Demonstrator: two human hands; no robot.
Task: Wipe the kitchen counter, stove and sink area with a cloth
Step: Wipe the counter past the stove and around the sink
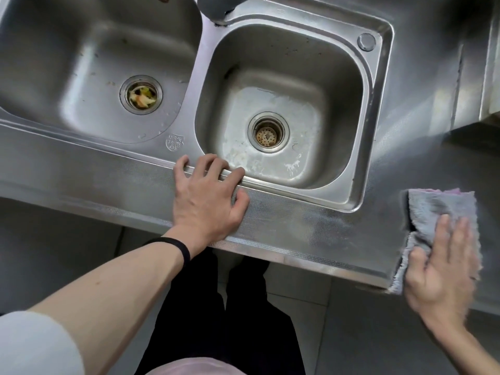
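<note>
Head view: a shield-shaped stamp [174, 142] is pressed into the steel rim of the sink [378, 109] between its two basins; its characters are too small to read with certainty. The sink is brushed stainless steel with rounded corners. The left basin's drain [141, 95] holds yellowish food scraps, and the right basin's strainer [268, 136] is a perforated disc amid whitish water marks. A round cap [366, 42] sits at the rim's far right corner. The counter [284, 220] is steel too, embossed with a fine dotted grain along its front strip.

The cloth [438, 209], grey, fuzzy and fray-edged with a pink border, lies on the counter right of the sink, hanging over the front edge. The right hand [443, 266] presses it flat with straight fingers. The left hand [208, 196], a black band [177, 246] at the wrist, rests spread and relaxed on the sink's front rim, gripping nothing.
</note>
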